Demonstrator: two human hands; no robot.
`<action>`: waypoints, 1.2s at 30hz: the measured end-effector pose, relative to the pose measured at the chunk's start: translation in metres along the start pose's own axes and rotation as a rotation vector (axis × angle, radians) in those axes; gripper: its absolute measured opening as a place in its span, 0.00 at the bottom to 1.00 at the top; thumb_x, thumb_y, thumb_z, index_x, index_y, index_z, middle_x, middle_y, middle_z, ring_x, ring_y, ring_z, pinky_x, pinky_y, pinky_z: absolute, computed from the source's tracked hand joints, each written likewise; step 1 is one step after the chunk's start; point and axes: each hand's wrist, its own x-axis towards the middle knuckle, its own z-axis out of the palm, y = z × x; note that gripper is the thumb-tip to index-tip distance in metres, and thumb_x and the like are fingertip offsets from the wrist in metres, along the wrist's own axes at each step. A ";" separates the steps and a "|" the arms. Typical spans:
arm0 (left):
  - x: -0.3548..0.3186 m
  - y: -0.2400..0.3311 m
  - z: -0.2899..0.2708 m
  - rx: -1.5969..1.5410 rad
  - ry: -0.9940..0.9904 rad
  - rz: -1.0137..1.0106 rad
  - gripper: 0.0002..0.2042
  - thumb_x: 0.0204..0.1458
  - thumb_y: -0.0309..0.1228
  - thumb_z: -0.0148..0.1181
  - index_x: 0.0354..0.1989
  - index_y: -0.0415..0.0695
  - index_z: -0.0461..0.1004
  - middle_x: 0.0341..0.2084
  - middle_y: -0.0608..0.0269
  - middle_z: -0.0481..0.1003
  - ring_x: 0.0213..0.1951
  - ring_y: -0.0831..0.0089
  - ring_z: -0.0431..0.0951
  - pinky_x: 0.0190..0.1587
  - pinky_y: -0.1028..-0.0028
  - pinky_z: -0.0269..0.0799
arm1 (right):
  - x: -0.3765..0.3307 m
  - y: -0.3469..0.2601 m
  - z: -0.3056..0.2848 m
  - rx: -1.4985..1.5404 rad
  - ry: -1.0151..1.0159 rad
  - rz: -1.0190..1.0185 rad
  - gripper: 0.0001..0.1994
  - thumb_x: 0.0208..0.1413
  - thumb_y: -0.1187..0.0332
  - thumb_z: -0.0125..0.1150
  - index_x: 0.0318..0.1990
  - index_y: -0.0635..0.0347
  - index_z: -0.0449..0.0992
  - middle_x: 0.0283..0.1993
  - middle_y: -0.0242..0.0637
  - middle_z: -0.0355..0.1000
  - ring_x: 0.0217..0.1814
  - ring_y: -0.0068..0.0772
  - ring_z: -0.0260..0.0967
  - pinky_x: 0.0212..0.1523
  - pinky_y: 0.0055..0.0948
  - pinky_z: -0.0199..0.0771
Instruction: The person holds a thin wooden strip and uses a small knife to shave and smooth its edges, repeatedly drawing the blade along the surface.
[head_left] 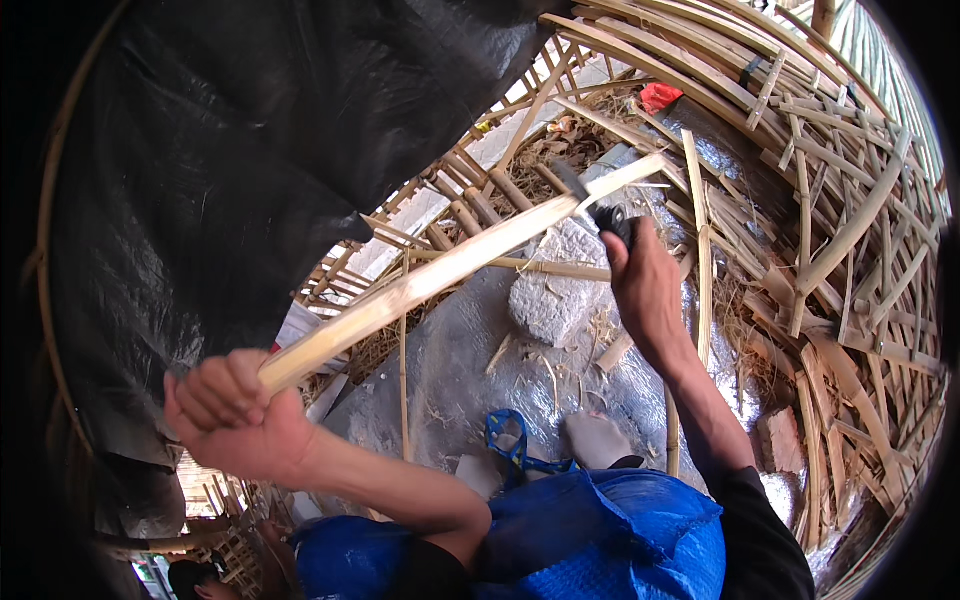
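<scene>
My left hand (240, 415) is wrapped round the near end of a long, pale bamboo strip (430, 282), which slants up to the right across the view. In my right hand (645, 285) is the black handle of a knife (572, 182). Its dark blade crosses the strip near the far end, touching it or lying just against it. Past the blade, the strip's tip (632, 174) looks bent or partly split, with a thin sliver beside it. Beneath the strip stands a rough whitish block (560, 285), with shavings on and around it.
A blue woven plastic sheet (600, 535) covers my lap. Woven bamboo pieces and loose strips (850, 230) pile up on the right. Black plastic sheeting (220, 170) hangs at the left. A silvery ground sheet (440, 370) holds scraps. Another person (200, 580) shows at the lower left.
</scene>
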 end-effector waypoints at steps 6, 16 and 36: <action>0.000 0.000 0.002 0.082 -0.054 0.034 0.25 0.62 0.28 0.37 0.09 0.55 0.45 0.05 0.71 0.45 0.09 0.79 0.43 0.15 0.79 0.45 | -0.024 -0.012 0.001 0.023 -0.219 -0.004 0.19 0.67 0.54 0.50 0.38 0.65 0.62 0.24 0.62 0.70 0.26 0.67 0.69 0.26 0.54 0.66; -0.008 0.004 0.002 0.104 0.006 0.091 0.25 0.62 0.27 0.40 0.10 0.55 0.45 0.05 0.73 0.46 0.08 0.81 0.44 0.15 0.80 0.45 | 0.015 0.012 -0.007 0.029 -0.057 0.139 0.18 0.70 0.56 0.46 0.38 0.66 0.62 0.22 0.55 0.68 0.24 0.55 0.69 0.25 0.47 0.65; 0.015 0.041 -0.055 0.012 0.029 0.014 0.24 0.59 0.24 0.40 0.10 0.55 0.45 0.06 0.72 0.45 0.10 0.80 0.45 0.16 0.78 0.46 | 0.005 0.007 -0.008 0.088 -0.102 0.141 0.19 0.69 0.56 0.49 0.39 0.68 0.60 0.23 0.63 0.70 0.23 0.61 0.69 0.24 0.49 0.65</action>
